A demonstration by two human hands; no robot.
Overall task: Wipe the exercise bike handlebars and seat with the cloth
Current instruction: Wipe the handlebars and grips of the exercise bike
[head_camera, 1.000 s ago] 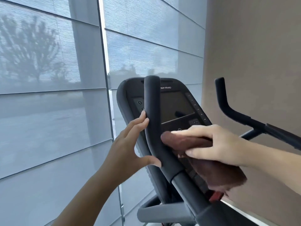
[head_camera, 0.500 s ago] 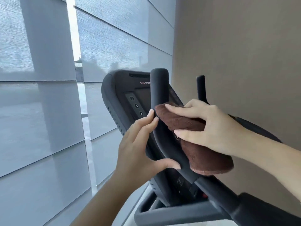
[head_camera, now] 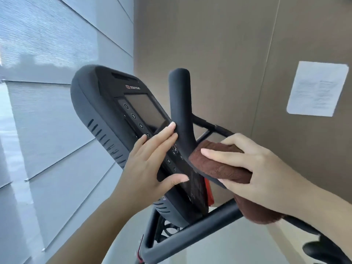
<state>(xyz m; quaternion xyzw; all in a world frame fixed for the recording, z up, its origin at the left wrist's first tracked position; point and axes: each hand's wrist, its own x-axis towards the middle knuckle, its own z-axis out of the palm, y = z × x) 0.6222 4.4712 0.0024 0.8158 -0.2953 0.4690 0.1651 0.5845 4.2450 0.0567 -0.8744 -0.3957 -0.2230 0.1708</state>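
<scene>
A black upright handlebar horn (head_camera: 180,103) of the exercise bike rises in the middle of the view, in front of the dark console (head_camera: 114,115). My right hand (head_camera: 253,172) grips a brown cloth (head_camera: 215,164) and presses it around the lower bend of that horn. My left hand (head_camera: 152,162) lies flat, fingers together, against the left side of the horn and the console's button strip, thumb spread below. The cloth's tail hangs down under my right wrist. The seat is out of view.
A lower black frame bar (head_camera: 190,233) runs across the bottom. Another handlebar tube (head_camera: 211,126) passes behind the horn. A beige wall with a white paper notice (head_camera: 318,88) is close on the right. Grey window blinds (head_camera: 47,92) fill the left.
The view has swung right and tilted. My right hand slid the cloth down the horn from its upper part to the lower bend. My left hand stays against the horn's left side.
</scene>
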